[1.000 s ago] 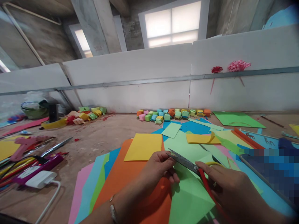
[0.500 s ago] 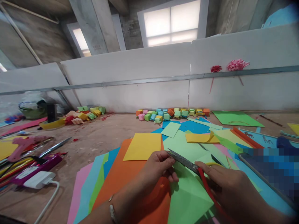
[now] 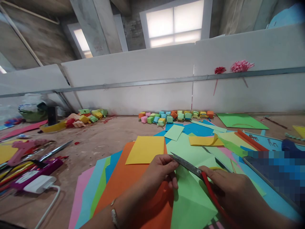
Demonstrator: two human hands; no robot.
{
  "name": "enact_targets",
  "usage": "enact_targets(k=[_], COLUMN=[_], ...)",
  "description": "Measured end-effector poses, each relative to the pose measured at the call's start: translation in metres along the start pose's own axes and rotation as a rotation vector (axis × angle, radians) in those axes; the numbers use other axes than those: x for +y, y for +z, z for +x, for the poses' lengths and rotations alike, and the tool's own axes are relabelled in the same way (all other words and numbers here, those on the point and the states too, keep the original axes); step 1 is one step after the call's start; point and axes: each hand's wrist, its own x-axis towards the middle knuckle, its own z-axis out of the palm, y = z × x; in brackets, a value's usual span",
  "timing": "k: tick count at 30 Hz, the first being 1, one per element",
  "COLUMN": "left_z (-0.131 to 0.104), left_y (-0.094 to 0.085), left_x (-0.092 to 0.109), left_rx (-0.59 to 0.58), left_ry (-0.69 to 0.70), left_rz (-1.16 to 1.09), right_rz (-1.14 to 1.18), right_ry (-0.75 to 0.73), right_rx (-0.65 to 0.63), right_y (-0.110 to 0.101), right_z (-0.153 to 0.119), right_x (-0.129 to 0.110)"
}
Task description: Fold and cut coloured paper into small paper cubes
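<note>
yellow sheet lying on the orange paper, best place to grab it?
Take the yellow sheet by its far left corner, coming from the bare tabletop side. It lies flat on the orange sheet, and the left hand crowds its near right corner, so a pinch at the free corner looks easiest.

A bare workroom lit by daylight from high windows

A bright window (image 3: 175, 24) sits high in a rough concrete wall (image 3: 43, 41), a smaller window (image 3: 79, 39) to its left; both lie far beyond the grip. Below them, white partition boards (image 3: 133, 82) with a grey metal rail (image 3: 133, 84) back a worn brown worktop (image 3: 102, 136). Concrete beams (image 3: 95, 22) slant overhead.
</note>
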Motion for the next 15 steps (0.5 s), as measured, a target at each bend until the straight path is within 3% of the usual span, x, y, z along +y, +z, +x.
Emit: enact_targets(k=[15], left_z=[-0.0013], left_y=[0.0013], left_x=[-0.0008], left_rx=[-0.004], left_ry=[-0.024], left_rz=[-0.005], right_rz=[0.103], right_ry=[0.011], right_rx=[-0.08], right_y=[0.0093], right_z=[-0.0095], right_x=[-0.0004])
